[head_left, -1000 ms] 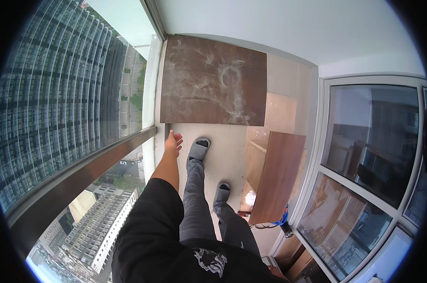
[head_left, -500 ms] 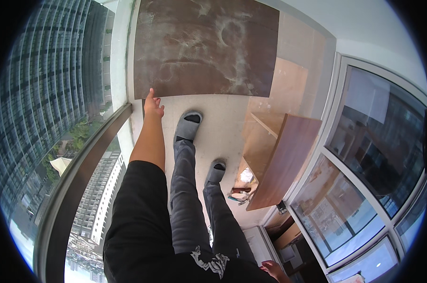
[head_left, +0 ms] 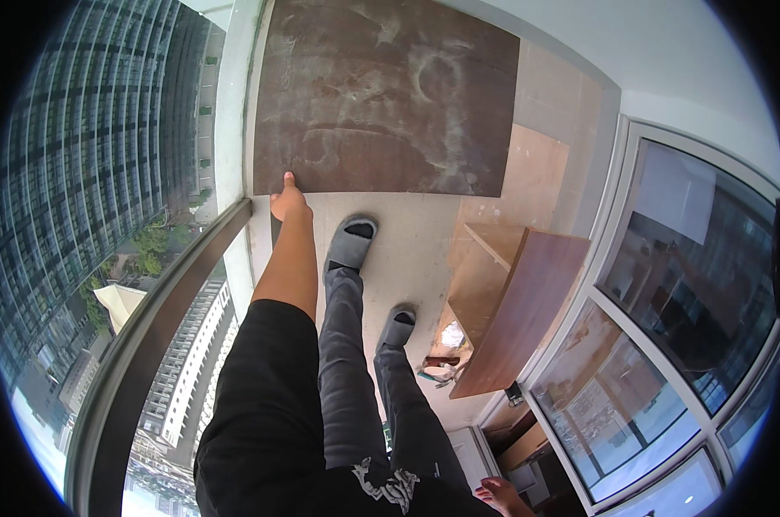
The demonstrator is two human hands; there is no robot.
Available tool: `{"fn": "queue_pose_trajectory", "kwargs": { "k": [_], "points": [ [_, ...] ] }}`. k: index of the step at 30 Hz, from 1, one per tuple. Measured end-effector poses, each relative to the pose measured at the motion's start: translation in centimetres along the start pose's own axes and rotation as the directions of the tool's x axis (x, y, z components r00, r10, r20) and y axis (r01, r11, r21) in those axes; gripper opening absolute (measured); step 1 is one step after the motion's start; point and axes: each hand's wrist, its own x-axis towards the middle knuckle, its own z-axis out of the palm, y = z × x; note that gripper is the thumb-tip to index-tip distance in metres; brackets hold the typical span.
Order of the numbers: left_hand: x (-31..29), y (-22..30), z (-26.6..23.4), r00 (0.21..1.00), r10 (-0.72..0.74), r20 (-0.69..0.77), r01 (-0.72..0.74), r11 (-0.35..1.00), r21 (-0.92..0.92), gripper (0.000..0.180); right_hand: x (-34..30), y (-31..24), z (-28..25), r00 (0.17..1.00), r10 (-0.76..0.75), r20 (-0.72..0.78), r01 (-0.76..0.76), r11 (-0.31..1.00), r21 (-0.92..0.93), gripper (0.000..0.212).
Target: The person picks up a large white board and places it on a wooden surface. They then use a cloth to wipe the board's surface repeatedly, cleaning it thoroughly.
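Observation:
A large dark brown board [head_left: 381, 103] with whitish dusty smears lies ahead of me beside the window wall. My left hand [head_left: 290, 202] is at its near left corner, with the thumb laid on top of the edge. The other fingers are bent and partly hidden under or behind that edge. Low on the right, my right hand [head_left: 499, 495] hangs beside my hip with its fingers loosely bent and a little apart, nothing visible in them.
A metal railing [head_left: 162, 319] and windows run along my left, with buildings outside. An open-sided wooden shelf unit [head_left: 515, 310] stands at right, small items [head_left: 440, 369] by its base. Framed glass doors [head_left: 618, 388] are farther right. My grey slippers [head_left: 351, 243] are on the pale floor [head_left: 416, 258].
My left hand has turned, and its fingers have closed in at the board's edge. The view has shifted slightly, so the whole scene sits a little lower. My right hand stays by my hip.

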Motion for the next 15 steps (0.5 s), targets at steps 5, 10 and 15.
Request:
{"fn": "queue_pose_trajectory", "kwargs": {
  "k": [5, 10, 15],
  "points": [
    [0.9, -1.0, -0.3, 0.998, 0.033, 0.047, -0.033, 0.999, -0.012, 0.07, 0.8, -0.6, -1.1, 0.997, -0.02, 0.077, 0.021, 1.0, -0.002, 0.038],
    [1.1, -1.2, 0.1, 1.0, -0.009, 0.012, 0.009, 1.0, 0.02, 0.076, -0.1, -2.2, -0.1, 0.993, -0.11, 0.042, 0.116, 0.972, -0.203, 0.041],
    [1.2, -1.0, -0.3, 1.0, 0.0, 0.012, 0.0, 0.999, 0.036, 0.063, 0.1, -2.5, -0.2, 0.994, -0.086, 0.067, 0.096, 0.982, -0.162, 0.043]
  ]
}}
